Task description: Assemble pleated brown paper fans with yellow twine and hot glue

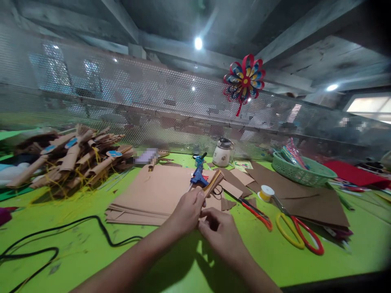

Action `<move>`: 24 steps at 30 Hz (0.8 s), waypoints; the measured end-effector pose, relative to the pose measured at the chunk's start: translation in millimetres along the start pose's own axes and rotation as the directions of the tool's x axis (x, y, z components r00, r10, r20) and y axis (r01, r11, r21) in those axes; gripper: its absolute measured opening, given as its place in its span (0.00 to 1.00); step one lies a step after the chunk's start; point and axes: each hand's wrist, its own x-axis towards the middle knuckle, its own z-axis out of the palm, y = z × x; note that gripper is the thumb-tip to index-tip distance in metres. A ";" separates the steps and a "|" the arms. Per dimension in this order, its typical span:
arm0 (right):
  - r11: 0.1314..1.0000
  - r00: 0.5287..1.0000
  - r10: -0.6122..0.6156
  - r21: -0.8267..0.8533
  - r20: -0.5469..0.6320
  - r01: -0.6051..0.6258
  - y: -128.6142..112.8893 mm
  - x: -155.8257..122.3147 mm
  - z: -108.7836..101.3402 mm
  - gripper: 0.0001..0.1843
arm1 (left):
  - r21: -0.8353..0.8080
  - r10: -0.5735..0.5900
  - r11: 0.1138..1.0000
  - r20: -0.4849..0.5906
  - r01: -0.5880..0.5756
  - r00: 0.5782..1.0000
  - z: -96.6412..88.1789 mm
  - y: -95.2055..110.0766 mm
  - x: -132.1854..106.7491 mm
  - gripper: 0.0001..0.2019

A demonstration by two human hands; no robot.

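Note:
My left hand (190, 206) is closed round a fanned bundle of brown paper (214, 182), which points up and away to the right. Below it, my right hand (222, 232) has curled fingers, with thumb and forefinger pinched at the bundle's lower end. Whatever that pinch holds is too small to make out. Just beyond the bundle, a blue glue gun (198, 176) rests over a stack of brown paper sheets (161, 183). Orange-handled scissors (258, 215) lie to the right, beside larger scissors with yellow and red handles (290, 232).
Brown paper bundles with yellow string (73, 158) are heaped at left; a black cord (102, 228) crosses the green table (122, 268). Rightward are a yellow spool (265, 193), dark brown sheets (296, 199) and a green basket (302, 173). A white jar (222, 155) stands before the mesh screen (171, 110).

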 end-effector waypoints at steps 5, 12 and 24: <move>0.998 0.999 0.012 0.059 -0.047 -0.010 3.4 5.9 15.1 0.08 | 0.089 0.009 0.996 -0.079 -0.002 0.997 -4.7 -3.1 2.1 0.15; 0.957 0.972 -0.230 -0.172 0.051 0.236 -3.5 -5.1 15.9 0.09 | 0.001 -0.036 0.999 -0.062 0.036 0.997 -1.2 -8.1 4.6 0.15; 0.937 0.952 -0.154 -0.267 0.263 0.226 -17.3 -5.5 12.4 0.08 | 0.172 -0.003 0.985 -0.026 0.008 1.000 -3.4 -12.4 6.7 0.16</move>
